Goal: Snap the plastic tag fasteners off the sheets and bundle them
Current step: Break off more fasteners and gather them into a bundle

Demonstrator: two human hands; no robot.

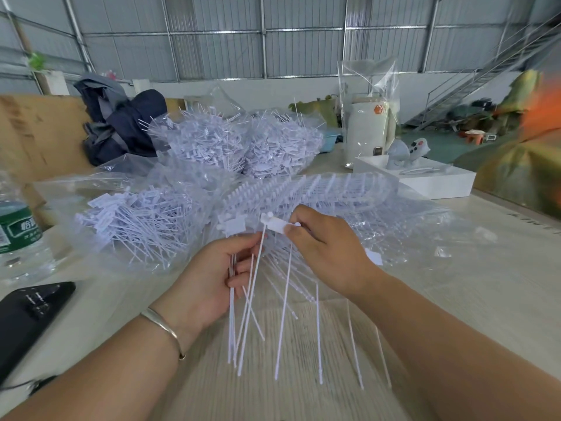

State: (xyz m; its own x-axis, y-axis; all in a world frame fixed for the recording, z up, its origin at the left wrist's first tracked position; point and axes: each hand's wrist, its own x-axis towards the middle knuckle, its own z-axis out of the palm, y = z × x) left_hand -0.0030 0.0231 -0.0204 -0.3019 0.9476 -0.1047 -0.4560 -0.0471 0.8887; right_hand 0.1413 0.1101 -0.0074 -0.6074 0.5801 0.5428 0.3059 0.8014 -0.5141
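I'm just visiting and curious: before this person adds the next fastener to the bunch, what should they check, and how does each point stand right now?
1. Left hand grips the bundle: ok.
2. Right hand pinches one fastener by its head: ok.
3. That fastener is fully free of the sheet: cannot tell, blurred.
4. Bundle stems lie parallel: not ok, several splay and cross.
5. Bags of fasteners sit within reach: ok.
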